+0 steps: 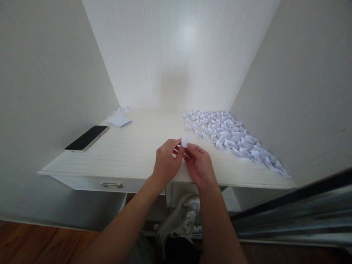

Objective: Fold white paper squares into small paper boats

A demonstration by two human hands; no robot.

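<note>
Between my hands is a small white piece of paper (185, 142), held above the front part of the white desktop. My left hand (167, 158) pinches its left edge between thumb and fingers. At its lower right, my right hand (200, 163) grips it with thumb and fingertips. The fingers hide the paper's lower part, so I cannot tell how it is folded. Many small folded white paper pieces (228, 134) lie in a spread pile beyond and to the right of my hands.
A phone (87, 138) lies at the desk's left edge. Behind it are a stack of white paper squares (120, 120) and small paper scraps (125, 108). Walls enclose the desk (132, 154) on three sides. Below are a drawer handle (111, 185) and a shoe (178, 216).
</note>
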